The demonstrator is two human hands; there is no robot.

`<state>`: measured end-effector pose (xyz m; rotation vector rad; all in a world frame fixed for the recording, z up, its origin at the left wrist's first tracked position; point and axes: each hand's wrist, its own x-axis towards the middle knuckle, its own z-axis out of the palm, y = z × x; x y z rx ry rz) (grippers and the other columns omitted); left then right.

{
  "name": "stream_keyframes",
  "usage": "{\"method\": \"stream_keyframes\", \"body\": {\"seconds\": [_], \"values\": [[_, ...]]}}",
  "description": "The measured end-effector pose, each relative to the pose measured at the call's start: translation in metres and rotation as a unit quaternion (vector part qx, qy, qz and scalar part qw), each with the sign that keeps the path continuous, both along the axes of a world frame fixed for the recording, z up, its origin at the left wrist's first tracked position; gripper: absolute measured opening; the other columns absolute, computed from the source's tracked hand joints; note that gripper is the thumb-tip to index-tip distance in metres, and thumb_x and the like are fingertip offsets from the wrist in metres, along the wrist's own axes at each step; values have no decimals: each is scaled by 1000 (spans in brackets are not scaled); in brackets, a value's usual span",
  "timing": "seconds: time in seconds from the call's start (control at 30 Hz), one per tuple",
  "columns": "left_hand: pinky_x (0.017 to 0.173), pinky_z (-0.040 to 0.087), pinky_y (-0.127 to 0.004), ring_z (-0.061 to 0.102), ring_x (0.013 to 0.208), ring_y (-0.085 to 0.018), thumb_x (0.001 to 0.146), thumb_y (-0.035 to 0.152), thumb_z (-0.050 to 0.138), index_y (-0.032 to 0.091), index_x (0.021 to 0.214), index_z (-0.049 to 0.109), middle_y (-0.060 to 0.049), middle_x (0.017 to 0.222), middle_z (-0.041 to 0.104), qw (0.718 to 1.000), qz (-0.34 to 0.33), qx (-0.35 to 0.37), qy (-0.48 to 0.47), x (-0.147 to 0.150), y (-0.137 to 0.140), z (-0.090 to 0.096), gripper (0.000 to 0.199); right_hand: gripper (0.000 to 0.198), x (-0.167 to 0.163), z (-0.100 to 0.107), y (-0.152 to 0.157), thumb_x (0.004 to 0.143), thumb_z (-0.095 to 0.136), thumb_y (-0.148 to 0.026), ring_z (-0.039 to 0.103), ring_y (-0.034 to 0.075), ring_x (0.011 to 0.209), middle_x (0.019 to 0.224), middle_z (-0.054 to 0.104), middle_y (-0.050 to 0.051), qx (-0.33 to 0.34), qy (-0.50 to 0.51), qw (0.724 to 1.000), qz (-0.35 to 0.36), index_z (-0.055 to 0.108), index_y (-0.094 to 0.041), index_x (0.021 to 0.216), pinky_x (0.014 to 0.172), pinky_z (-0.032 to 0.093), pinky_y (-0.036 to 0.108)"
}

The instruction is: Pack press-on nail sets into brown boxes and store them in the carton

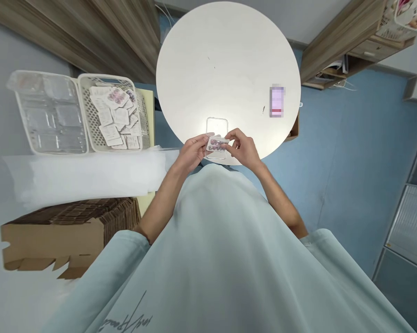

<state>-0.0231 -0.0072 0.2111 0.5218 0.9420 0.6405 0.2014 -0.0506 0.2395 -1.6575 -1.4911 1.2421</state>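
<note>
Between my two hands is a small flat card pack (215, 144) with rows of glossy pink-purple pieces on it; their exact kind is too small to make out. My left hand (193, 151) holds its left edge, fingers closed on it. At the opposite side, my right hand (243, 147) pinches the upper right edge between thumb and fingers. Beneath the pack, a clear rectangular plastic case (217, 119) lies at the near edge of the round white table (225, 55). The hands and pack hide part of this case.
A phone-like object (276, 101), blurred out, lies on the table's right. To the left stand a white basket (144, 120) of similar cards and another basket (24, 125) of clear plastic boxes. White sheets (90, 175) and folded cardboard boxes (55, 240) lie nearer me.
</note>
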Motion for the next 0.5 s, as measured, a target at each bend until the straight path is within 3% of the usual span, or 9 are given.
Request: {"method": "stream_keyframes", "body": {"seconds": [0.2, 0.5], "values": [[113, 67, -50, 81, 130, -35, 102, 40, 83, 13, 131, 83, -19, 132, 86, 1000, -9, 14, 4, 4, -2, 0, 40, 18, 2, -1, -8, 107, 70, -38, 62, 16, 73, 120, 78, 3, 15, -84, 995, 50, 67, -28, 121, 78, 52, 34], [121, 63, -49, 77, 141, -37, 100, 40, 86, 15, 129, 82, -19, 140, 84, 1000, 17, 0, 15, 11, -5, 15, 39, 26, 4, -8, -13, 114, 66, -48, 63, 18, 83, 129, 66, 8, 75, -189, 977, 66, 73, -31, 132, 63, 49, 30]]}}
